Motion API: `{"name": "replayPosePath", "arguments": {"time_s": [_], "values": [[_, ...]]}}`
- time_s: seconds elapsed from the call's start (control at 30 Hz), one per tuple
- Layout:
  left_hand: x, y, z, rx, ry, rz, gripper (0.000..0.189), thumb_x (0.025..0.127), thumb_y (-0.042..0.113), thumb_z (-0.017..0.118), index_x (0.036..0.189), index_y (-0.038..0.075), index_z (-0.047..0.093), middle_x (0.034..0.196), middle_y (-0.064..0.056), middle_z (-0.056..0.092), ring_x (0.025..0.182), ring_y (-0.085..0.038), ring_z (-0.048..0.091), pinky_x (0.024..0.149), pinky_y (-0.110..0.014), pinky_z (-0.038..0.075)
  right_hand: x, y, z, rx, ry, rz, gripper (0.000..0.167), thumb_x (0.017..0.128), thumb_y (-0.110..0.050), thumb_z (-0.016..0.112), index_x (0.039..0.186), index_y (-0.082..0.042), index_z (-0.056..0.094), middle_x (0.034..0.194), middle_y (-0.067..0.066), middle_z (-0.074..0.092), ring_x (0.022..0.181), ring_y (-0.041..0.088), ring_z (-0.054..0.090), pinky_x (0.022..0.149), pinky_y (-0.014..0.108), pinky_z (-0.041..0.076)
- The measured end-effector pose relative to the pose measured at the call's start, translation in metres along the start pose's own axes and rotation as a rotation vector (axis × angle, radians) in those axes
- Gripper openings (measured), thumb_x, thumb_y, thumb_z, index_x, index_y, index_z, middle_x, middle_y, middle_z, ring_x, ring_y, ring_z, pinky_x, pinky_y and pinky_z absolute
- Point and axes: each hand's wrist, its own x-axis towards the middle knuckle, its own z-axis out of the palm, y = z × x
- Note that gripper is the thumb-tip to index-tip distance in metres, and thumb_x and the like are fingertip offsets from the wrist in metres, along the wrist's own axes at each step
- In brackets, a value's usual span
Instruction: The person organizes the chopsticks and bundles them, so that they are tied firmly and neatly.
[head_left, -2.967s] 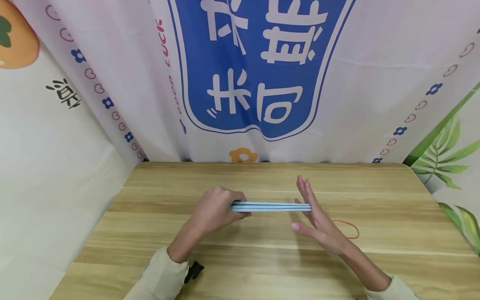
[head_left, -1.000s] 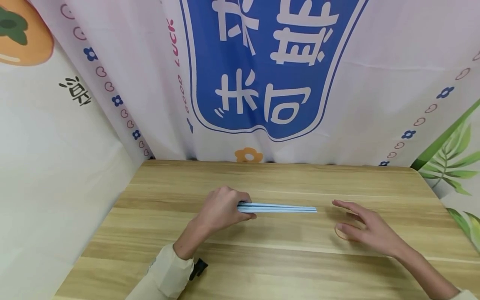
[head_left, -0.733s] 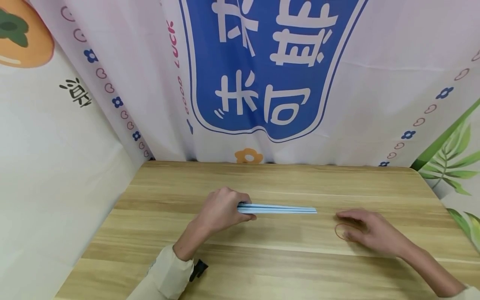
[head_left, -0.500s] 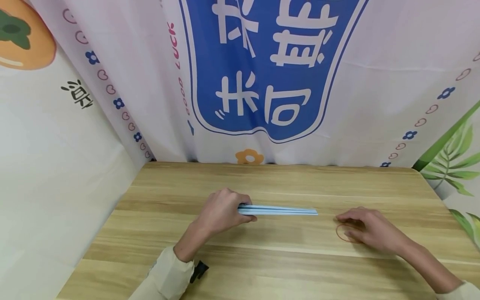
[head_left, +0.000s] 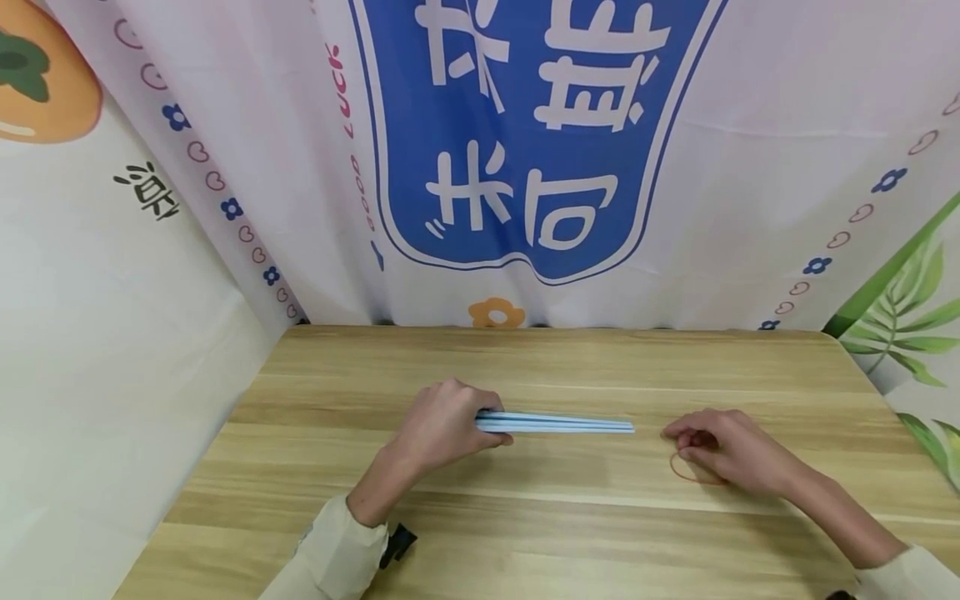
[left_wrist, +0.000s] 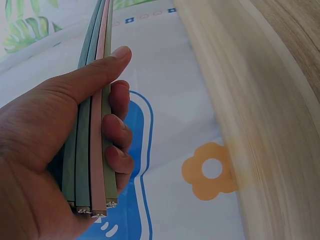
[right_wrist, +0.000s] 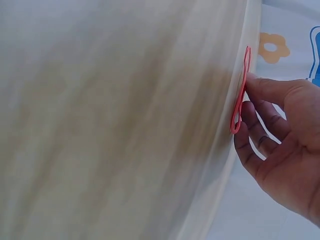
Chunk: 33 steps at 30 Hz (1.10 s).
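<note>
In the head view my left hand [head_left: 438, 423] grips a bundle of light-blue chopsticks [head_left: 562, 423] by one end, their narrower ends pointing right over the table. Seen from the left wrist, the bundle [left_wrist: 96, 155] shows teal, pink and green sticks side by side, with the thumb across them and fingers curled behind. To the right, my right hand [head_left: 738, 454] pinches a thin red rubber band [head_left: 681, 476] between thumb and fingertips. In the right wrist view the rubber band [right_wrist: 237, 107] appears as a narrow loop at the thumb tip, close to the tabletop.
A light wooden table [head_left: 525, 533] lies under both hands. Behind it hangs a white curtain [head_left: 750, 208] with a blue printed panel. A black piece [head_left: 398, 546] sticks out at the left sleeve.
My right hand has left the chopsticks' right end, moved right and down to the rubber band, and closed its fingertips on it. The left hand keeps its grip.
</note>
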Motion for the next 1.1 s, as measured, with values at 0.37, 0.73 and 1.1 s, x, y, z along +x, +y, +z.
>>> {"name": "replayPosePath", "arguments": {"time_s": [0.37,0.73,1.1], "values": [[0.0,0.0,0.0,0.012,-0.002,0.002,0.025,0.08,0.037,0.096,0.088,0.019,0.082,0.078,0.01,0.078,0.059,0.003,0.058,0.056,-0.017,0.049,0.005,-0.004,0.0,-0.029,-0.048,-0.023,0.025,0.097,-0.006,0.077,0.121,-0.013,0.075,0.099,-0.015,0.071,0.088,-0.007,0.06,0.073,0.024,0.055],[0.001,0.001,0.003,0.031,-0.011,-0.005,0.026,0.081,0.04,0.096,0.089,0.019,0.082,0.079,0.01,0.078,0.06,0.002,0.058,0.056,-0.018,0.048,0.006,-0.031,-0.01,0.018,0.084,0.01,0.033,0.092,0.006,0.079,0.123,-0.004,0.075,0.098,-0.007,0.077,0.086,-0.004,0.067,0.072,0.021,0.059],[0.001,0.005,0.006,0.037,-0.037,0.004,0.028,0.081,0.041,0.096,0.09,0.019,0.082,0.08,0.009,0.078,0.059,0.002,0.056,0.055,-0.017,0.046,0.013,-0.06,-0.012,0.203,0.234,0.043,0.033,0.097,0.005,0.074,0.129,-0.002,0.07,0.097,0.006,0.078,0.084,0.001,0.074,0.071,0.021,0.062]]}}
